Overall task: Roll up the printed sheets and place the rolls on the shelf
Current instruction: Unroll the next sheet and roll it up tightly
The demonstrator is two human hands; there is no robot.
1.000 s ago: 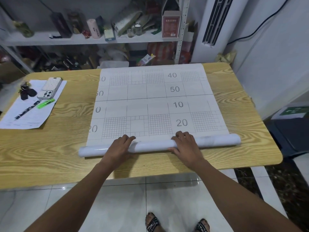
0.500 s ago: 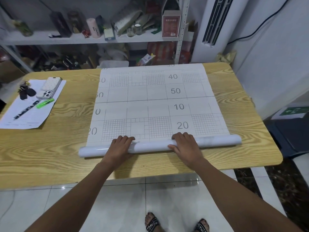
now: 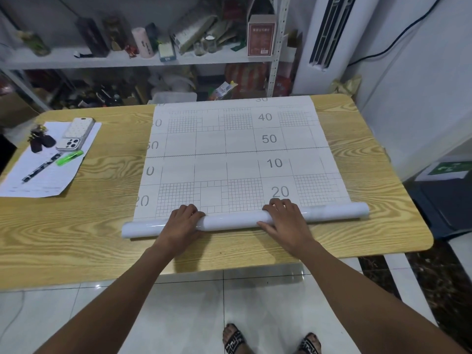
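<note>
A large white printed sheet (image 3: 240, 149) with grids and numbers lies flat across the wooden table (image 3: 76, 226). Its near end is wound into a glossy white roll (image 3: 229, 221) that lies crosswise near the table's front edge. My left hand (image 3: 182, 226) sits on the roll left of its middle, fingers curled over the top. My right hand (image 3: 287, 221) grips the roll right of its middle, thumb on the near side. The sheet's far end hangs past the table's back edge. Behind the table stands the white metal shelf (image 3: 115, 60).
At the table's left lie a paper form (image 3: 38, 175) with two phones (image 3: 75, 134), keys (image 3: 39, 140), a pen and a green highlighter (image 3: 69, 158). The shelf is crowded with bottles and boxes. A tall white air conditioner (image 3: 329, 42) stands back right. My sandalled feet are on the tiled floor.
The roll has turned a little away from me and taken up slightly more of the sheet. Both hands stayed on it and moved with it.
</note>
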